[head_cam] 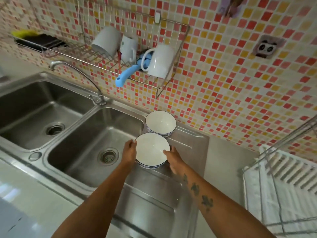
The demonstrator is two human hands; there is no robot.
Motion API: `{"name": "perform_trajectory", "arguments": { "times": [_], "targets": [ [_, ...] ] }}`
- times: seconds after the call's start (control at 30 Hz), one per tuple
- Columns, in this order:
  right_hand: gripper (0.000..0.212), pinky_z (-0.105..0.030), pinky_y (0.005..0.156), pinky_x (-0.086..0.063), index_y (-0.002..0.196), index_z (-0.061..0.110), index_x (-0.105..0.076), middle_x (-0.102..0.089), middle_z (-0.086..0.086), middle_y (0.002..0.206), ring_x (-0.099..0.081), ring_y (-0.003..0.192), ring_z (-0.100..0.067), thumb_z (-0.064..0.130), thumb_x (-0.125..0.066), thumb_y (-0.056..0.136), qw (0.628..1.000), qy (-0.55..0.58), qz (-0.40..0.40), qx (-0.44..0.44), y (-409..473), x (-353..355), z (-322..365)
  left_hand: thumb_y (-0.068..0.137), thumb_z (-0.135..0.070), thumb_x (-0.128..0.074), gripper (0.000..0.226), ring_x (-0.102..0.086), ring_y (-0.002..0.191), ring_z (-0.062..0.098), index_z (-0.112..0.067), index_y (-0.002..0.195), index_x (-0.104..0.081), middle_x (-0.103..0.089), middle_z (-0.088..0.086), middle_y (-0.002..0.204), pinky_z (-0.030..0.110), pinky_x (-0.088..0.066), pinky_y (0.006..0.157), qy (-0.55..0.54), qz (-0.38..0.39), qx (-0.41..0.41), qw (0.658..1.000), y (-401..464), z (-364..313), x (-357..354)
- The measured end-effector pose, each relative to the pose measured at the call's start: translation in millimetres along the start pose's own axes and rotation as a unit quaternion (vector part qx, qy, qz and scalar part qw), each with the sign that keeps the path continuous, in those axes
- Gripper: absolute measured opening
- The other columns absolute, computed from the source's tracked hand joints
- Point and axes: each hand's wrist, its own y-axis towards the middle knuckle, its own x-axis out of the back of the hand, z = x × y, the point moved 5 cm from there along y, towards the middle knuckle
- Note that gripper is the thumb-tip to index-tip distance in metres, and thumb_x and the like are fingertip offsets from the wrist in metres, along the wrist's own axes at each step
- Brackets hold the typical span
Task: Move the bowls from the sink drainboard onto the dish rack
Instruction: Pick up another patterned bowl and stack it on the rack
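Observation:
Two white bowls with blue-patterned outsides stand on the steel drainboard (pixel 188 145) to the right of the sink. The near bowl (pixel 151 148) is gripped from both sides: my left hand (pixel 129 152) is on its left rim, my right hand (pixel 174 158) on its right rim with the thumb over the edge. The far bowl (pixel 160 121) stands just behind it, close to the tiled wall, untouched. A wire dish rack (pixel 281 179) on a white ribbed mat stands at the right edge of the counter.
A double steel sink (pixel 82 140) with a curved tap (pixel 80 73) lies to the left. Above it a wall-mounted wire rack (pixel 164 83) holds three white mugs and a blue-handled utensil (pixel 123 78). A sponge tray (pixel 39 42) hangs at the far left.

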Motion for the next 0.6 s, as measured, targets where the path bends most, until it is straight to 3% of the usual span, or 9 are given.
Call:
{"name": "perform_trajectory", "arguments": {
  "times": [0.1,0.23,0.4,0.5,0.6],
  "targets": [
    [0.045,-0.029,0.096,-0.040,0.135,0.006,-0.041,-0.052,-0.013,0.136,-0.051,0.119,-0.027,0.002,-0.044,0.090,0.999,-0.033,-0.017,0.009,-1,-1,-2,0.102,-0.011,-0.042,0.032,-0.053,0.103,0.022,-0.002,0.129,-0.056,-0.060,0.017,0.120,0.035,-0.044,0.093,0.017,-0.026,-0.026,0.999,-3,3,-8],
    [0.050,-0.024,0.091,-0.037,0.136,0.004,-0.039,-0.051,-0.016,0.138,-0.050,0.123,-0.029,-0.004,-0.035,0.088,0.998,-0.026,-0.045,0.018,2,-2,-3,0.102,-0.008,-0.039,0.034,-0.057,0.111,0.030,0.001,0.130,-0.057,-0.061,0.023,0.126,0.039,-0.045,0.099,0.039,-0.035,-0.063,0.997,1,7,-9],
    [0.051,-0.030,0.092,-0.045,0.128,0.007,-0.047,-0.056,-0.016,0.131,-0.054,0.109,-0.026,-0.007,-0.033,0.081,0.998,0.022,-0.050,0.025,1,-6,-4,0.103,-0.007,-0.037,0.035,-0.057,0.116,0.034,0.002,0.130,-0.056,-0.061,0.023,0.127,0.032,-0.042,0.093,0.038,-0.033,-0.064,0.997,-3,9,-8],
    [0.054,-0.032,0.088,-0.049,0.127,0.010,-0.051,-0.059,-0.014,0.129,-0.057,0.108,-0.026,-0.008,-0.032,0.080,0.996,0.063,-0.063,0.031,-15,1,4,0.104,-0.011,-0.035,0.034,-0.055,0.111,0.031,-0.002,0.131,-0.054,-0.059,0.020,0.126,0.031,-0.041,0.091,0.033,-0.029,-0.072,0.996,-24,1,-6],
    [0.058,-0.029,0.079,-0.048,0.132,0.015,-0.052,-0.060,-0.009,0.128,-0.057,0.105,-0.023,-0.009,-0.032,0.084,0.989,0.106,-0.072,0.074,-50,20,30,0.106,-0.029,-0.034,0.032,-0.059,0.112,0.031,-0.014,0.123,-0.057,-0.061,0.016,0.131,0.041,-0.046,0.100,-0.020,0.014,-0.078,0.997,-53,-25,-10]
  ]
}}
